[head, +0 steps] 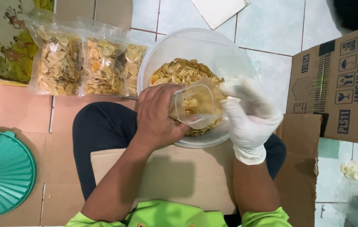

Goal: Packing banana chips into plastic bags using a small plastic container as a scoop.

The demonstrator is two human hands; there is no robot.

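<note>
- A small clear plastic bag [198,105], partly filled with yellow chips, sits just right of the frame's centre, held open above the bowl.
- The left hand [158,114], bare, grasps the bag's left side, fingers curled round the plastic and thumb near the mouth.
- The right hand [249,113], in a white glove, is at the bag's right edge; its fingers are closed against the plastic at the opening, though the glove blurs exactly how they pinch.
- Under both hands stands a wide translucent bowl [166,46] holding a heap of loose chips [179,71], in the upper middle of the frame.
- Below the bowl a sheet of brown cardboard [179,176] lies across the person's dark-trousered lap; lime-green sleeves show at the bottom edge.
- Left of the bowl, in the upper left, three filled bags of chips [90,67] lie side by side, touching one another, the rightmost against the bowl's rim.
- A round teal lid [2,172] with radial ribs lies at the lower left, well apart from the bowl.
- A printed cardboard box [343,84] stands at the right edge on the pale tiled floor [271,25].
</note>
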